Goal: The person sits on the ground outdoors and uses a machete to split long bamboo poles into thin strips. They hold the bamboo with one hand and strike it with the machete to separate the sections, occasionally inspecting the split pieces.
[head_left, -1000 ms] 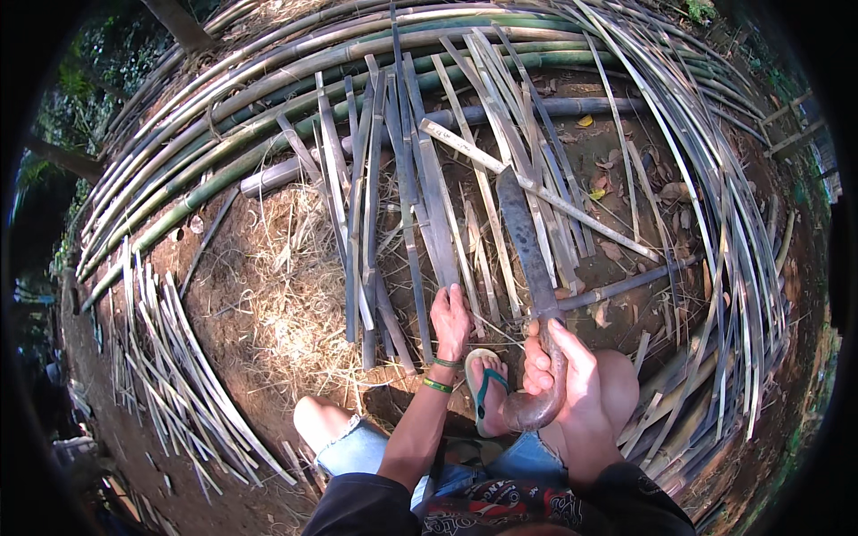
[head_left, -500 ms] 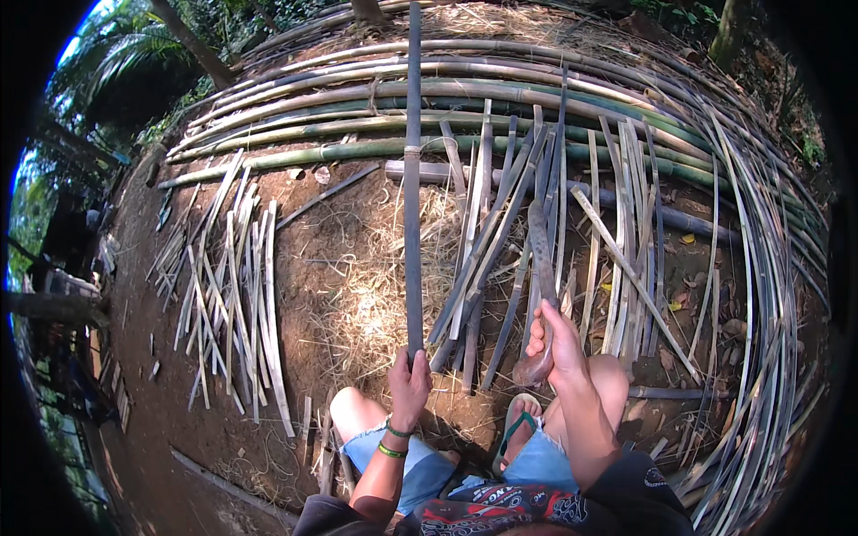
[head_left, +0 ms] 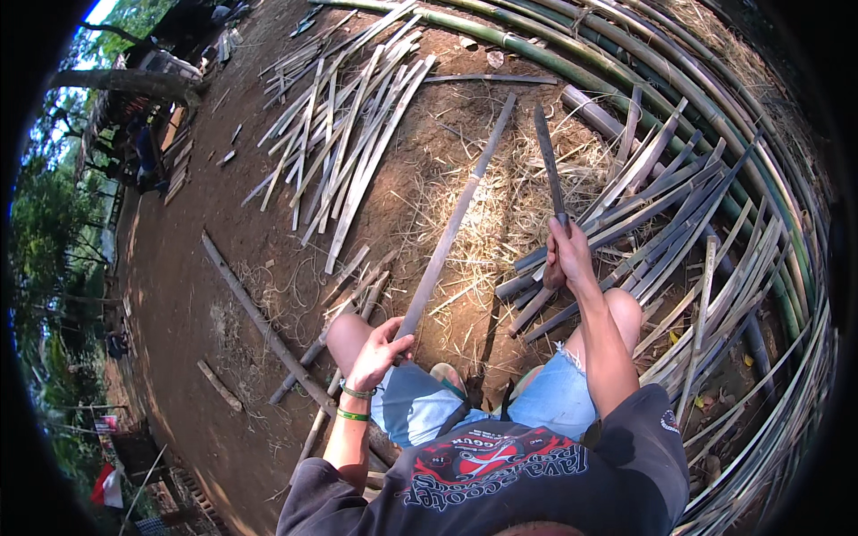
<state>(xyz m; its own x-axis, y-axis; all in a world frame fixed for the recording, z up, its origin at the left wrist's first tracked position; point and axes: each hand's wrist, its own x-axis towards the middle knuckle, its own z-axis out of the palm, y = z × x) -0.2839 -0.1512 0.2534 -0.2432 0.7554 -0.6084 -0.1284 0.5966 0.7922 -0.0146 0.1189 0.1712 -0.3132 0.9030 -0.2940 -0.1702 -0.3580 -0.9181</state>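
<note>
Left hand (head_left: 380,350) grips the near end of a long bamboo strip (head_left: 456,219), now swung left, its far end on the dirt. Right hand (head_left: 566,255) clasps the knife (head_left: 549,161), lifted clear, so the strip looks finished.

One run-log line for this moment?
left hand: grips bamboo strip | right hand: holds blade raised | pile of strips: on ground

The person wears a black short-sleeved T-shirt (head_left: 527,473) with a red-and-white printed graphic across the chest, and light blue denim shorts (head_left: 420,406) with frayed hems — knees bare. On the left wrist sit two thin bands (head_left: 355,404) — both green. The right forearm (head_left: 608,348) is bare.
</note>
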